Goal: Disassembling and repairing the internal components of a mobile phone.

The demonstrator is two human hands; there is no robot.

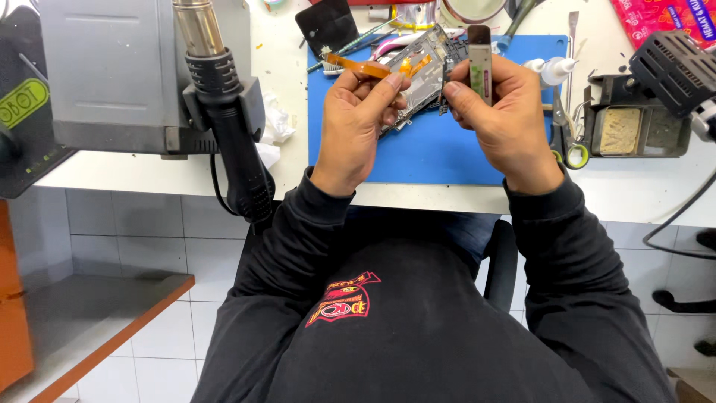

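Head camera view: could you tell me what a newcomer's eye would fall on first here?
First, the two hands over the blue mat: the left hand pinches an orange flex strip on an opened phone frame, while the right hand holds a small grey tool. Next, the black hot-air gun hanging at the bench's left.

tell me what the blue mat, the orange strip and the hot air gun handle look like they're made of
Blue mat: probably silicone or rubber, matte and flat. Orange strip at the left hand: thin flexible film, glossy, likely a flex cable. Hot air gun handle: black moulded plastic, ribbed, with a shiny metal nozzle.
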